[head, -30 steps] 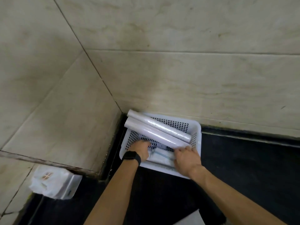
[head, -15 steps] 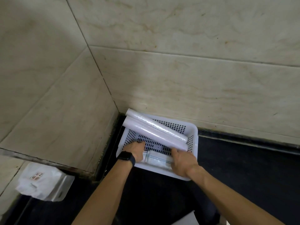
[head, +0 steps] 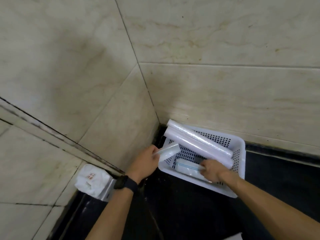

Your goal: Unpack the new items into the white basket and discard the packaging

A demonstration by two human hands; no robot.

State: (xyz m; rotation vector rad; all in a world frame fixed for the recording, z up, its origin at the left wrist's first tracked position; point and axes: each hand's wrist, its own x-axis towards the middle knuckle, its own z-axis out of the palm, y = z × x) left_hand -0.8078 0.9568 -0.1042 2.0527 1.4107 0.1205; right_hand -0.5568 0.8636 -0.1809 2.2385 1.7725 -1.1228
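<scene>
A white perforated basket (head: 241,146) stands on the dark floor in the corner of the tiled walls. Two long white rolls (head: 197,144) lie diagonally across its top. My left hand (head: 146,161) is shut on a clear plastic wrapper (head: 168,150) lifted over the basket's left rim. My right hand (head: 212,171) reaches into the basket and grips a flat white pack with a blue stripe (head: 187,168) lying on the basket's bottom.
A white plastic bag with red print (head: 92,179) lies on the floor at the left, against the wall. Beige marble walls meet in a corner right behind the basket. A white edge (head: 231,237) shows at the bottom of the frame.
My left hand has pulled out of the basket to the left, taking the clear wrapper with it. My right hand stays on the striped pack inside. The camera has tilted right and down.
</scene>
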